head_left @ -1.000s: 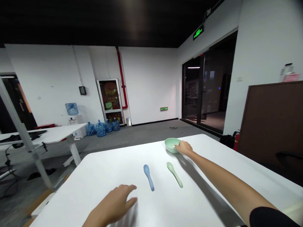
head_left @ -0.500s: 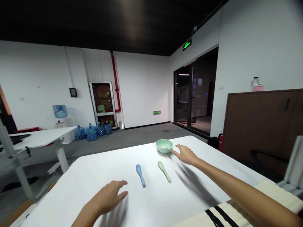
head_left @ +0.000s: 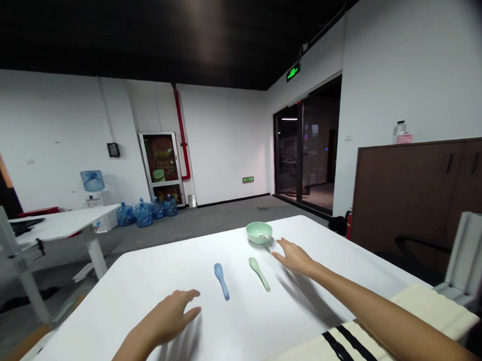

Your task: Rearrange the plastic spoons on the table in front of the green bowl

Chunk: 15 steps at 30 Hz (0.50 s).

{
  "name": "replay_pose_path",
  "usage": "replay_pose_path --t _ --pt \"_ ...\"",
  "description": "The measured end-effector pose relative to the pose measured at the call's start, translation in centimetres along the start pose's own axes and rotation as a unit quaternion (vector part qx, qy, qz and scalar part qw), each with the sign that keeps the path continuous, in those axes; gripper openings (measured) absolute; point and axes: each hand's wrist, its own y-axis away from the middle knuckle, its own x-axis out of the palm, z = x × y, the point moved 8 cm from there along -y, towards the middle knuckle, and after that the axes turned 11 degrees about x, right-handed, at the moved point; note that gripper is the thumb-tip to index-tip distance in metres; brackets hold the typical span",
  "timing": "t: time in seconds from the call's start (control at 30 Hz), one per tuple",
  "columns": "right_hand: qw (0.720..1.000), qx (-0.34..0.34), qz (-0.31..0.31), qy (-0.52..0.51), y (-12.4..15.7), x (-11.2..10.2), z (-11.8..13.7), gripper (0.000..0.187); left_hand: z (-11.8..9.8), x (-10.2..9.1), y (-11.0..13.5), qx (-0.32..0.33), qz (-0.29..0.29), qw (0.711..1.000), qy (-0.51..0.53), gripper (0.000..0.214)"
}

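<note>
A pale green bowl (head_left: pixel 259 232) stands near the far edge of the white table (head_left: pixel 236 328). My right hand (head_left: pixel 296 256) hovers just this side of it, fingers stretched out and holding nothing. A green spoon (head_left: pixel 259 274) lies to the left of that hand, and a blue spoon (head_left: pixel 221 280) lies further left, both pointing towards me. My left hand (head_left: pixel 171 315) rests palm down on the table near its front, fingers spread, a little short of the blue spoon.
A cream cloth with black stripes (head_left: pixel 362 342) covers the table's near right corner. A second white desk (head_left: pixel 53 224) stands at left, water bottles (head_left: pixel 145 211) by the far wall, a brown cabinet (head_left: pixel 418 192) and a chair (head_left: pixel 420 250) at right.
My right hand has let go of the bowl's rim and drawn back towards me, opening. The view has swung to the right. My left hand has stayed flat on the table.
</note>
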Motion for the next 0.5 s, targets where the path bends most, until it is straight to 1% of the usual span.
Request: replay_pose_path --t 0.17,0.27,0.37,0.5 --pt "1.0 -0.001 0.0 0.0 0.1 -0.3 0.2 0.058 -0.1 -0.1 0.0 -0.002 -0.006 1.0 -0.003 0.057" --pt "1.0 0.006 0.0 -0.001 -0.7 -0.8 0.6 0.054 -0.1 0.0 -0.1 -0.004 -0.005 1.0 -0.005 0.057" --pt "1.0 0.027 0.0 0.015 -2.7 -1.6 1.3 0.05 0.0 0.1 -0.2 -0.006 -0.006 1.0 -0.001 0.057" --pt "0.997 0.051 -0.024 0.047 -6.4 -2.5 2.9 0.044 0.2 0.2 -0.3 -0.006 -0.003 1.0 0.003 0.058"
